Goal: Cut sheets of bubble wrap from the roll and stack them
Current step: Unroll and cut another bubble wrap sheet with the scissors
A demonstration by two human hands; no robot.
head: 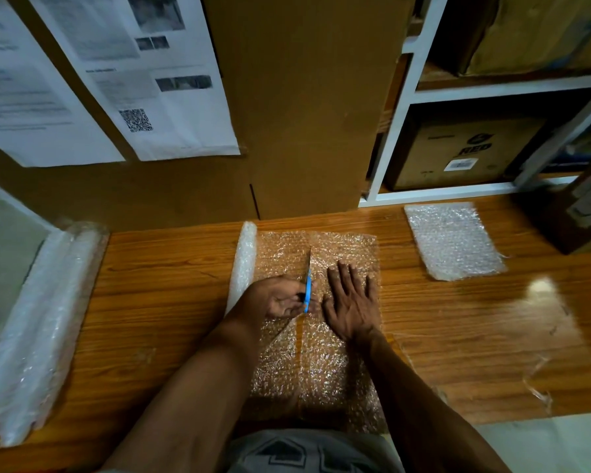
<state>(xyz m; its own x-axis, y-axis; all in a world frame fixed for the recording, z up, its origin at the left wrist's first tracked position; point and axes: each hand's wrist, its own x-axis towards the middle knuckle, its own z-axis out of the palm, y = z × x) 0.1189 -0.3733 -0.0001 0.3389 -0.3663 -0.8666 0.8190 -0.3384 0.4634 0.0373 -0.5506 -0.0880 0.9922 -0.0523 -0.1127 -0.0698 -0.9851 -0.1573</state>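
A small roll of bubble wrap [243, 264] lies on the wooden table [157, 302], its free end [335, 363] unrolled to the right and toward me. My left hand [280, 298] grips blue-handled scissors [308, 291], their blades pointing away from me along a cut line that runs up the middle of the sheet. My right hand [352, 302] presses flat on the wrap just right of the cut, fingers spread. A stack of cut sheets [454, 240] lies at the back right of the table.
A larger bubble wrap roll [41, 322] lies along the table's left edge. Cardboard [307, 107] with taped papers [144, 73] stands behind the table. White shelves [492, 87] with boxes are at the back right, and a dark box [574, 216] sits at the far right.
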